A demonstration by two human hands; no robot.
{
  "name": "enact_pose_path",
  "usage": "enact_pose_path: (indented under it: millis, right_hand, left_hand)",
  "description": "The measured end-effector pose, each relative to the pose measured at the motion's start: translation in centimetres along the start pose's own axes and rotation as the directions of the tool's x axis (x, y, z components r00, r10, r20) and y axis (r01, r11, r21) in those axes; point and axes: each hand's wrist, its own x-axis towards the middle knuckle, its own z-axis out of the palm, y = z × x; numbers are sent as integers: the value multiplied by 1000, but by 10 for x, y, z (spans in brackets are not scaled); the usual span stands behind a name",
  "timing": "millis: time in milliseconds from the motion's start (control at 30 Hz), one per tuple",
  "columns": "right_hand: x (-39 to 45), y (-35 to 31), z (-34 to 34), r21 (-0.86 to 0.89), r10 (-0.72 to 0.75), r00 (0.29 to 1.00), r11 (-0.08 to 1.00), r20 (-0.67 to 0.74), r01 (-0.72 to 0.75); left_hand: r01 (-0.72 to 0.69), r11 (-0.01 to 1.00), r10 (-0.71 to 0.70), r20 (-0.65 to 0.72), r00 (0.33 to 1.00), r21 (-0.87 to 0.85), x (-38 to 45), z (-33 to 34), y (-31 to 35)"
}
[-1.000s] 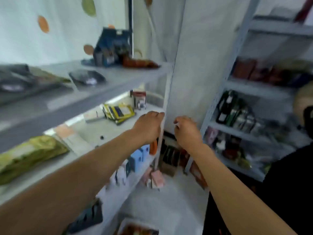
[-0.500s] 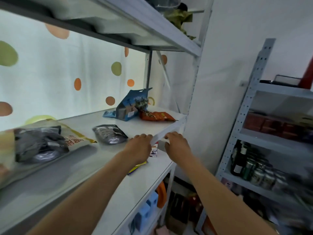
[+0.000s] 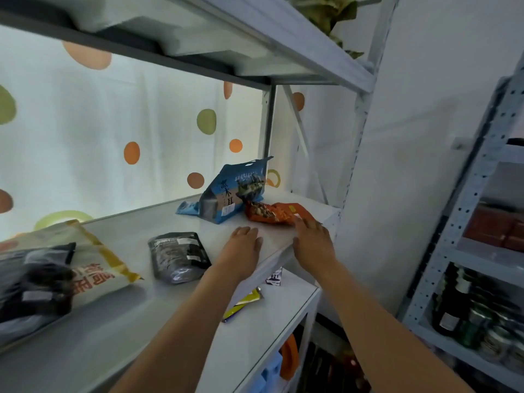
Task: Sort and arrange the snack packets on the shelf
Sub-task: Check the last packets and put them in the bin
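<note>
Shelf (image 3: 136, 222) mid-frame carries scattered packets; both hands flat, holding nothing, left hand (image 3: 244, 245) on bare board, right hand (image 3: 311, 240) touching orange packet (image 3: 273, 212) right of centre — probably reaching; next, grip it.

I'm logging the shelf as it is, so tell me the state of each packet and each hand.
blue packet: upright, leaning
orange packet: lying flat, right hand's fingertips at its edge
dark grey packet: lying flat
yellow-edged packet: lying flat, black packet on it
left hand: open, flat on shelf
right hand: open, reaching to orange packet
</note>
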Motion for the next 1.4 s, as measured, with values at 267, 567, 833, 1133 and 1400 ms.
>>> enact_pose_path:
  millis: [267, 567, 833, 1133, 1400]
  right_hand:
    - [56, -1, 27, 236, -41, 998, 971, 52, 28]
    - [30, 14, 27, 317, -86, 995, 943, -52, 98]
    - [-25, 31, -10, 420, -209, 972, 876, -108, 235]
    - [-103, 50, -31, 313, -271, 911, 876, -309, 367]
    - [-212, 41, -51, 442, -324, 939, 830, -115, 340]
  left_hand:
    - [53, 997, -59, -99, 993, -63, 4, 4, -5]
    - [-51, 995, 23, -289, 957, -91, -4, -4, -1]
    - [-82, 984, 3, -451, 893, -157, -26, -14, 13]
    - [248, -86, -538, 255, 803, -965, -139, 21, 63]
    - [471, -490, -160, 607, 779, -734, -173, 69, 60]
